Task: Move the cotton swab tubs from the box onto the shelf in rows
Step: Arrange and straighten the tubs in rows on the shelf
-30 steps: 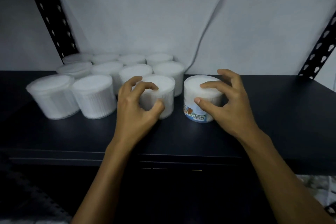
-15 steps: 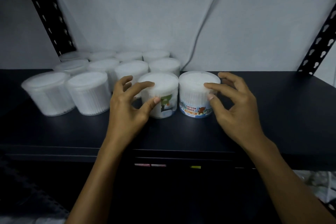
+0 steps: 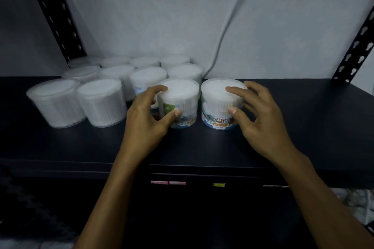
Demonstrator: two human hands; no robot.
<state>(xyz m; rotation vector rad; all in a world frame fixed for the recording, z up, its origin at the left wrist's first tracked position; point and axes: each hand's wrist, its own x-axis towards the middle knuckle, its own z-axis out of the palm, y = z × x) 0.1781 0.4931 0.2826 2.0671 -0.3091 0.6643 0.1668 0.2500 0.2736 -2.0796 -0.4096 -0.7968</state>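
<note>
Several clear round tubs of cotton swabs stand in rows on the dark shelf, at its left half. My left hand grips the front tub with a green label, thumb on its front and fingers on its left side. Beside it on the right stands a tub labelled COTTON BUDS, and my right hand holds it with the thumb on its front and the fingers over its lid. Both tubs rest on the shelf, almost touching. The box is not in view.
Two more front-row tubs stand at the left. Black perforated uprights rise at the back left and right. A thin cable hangs down the grey wall. The right half of the shelf holds nothing.
Both held tubs have been turned on the spot so their printed labels now face me. My hands have shifted around them, thumbs now on the fronts.
</note>
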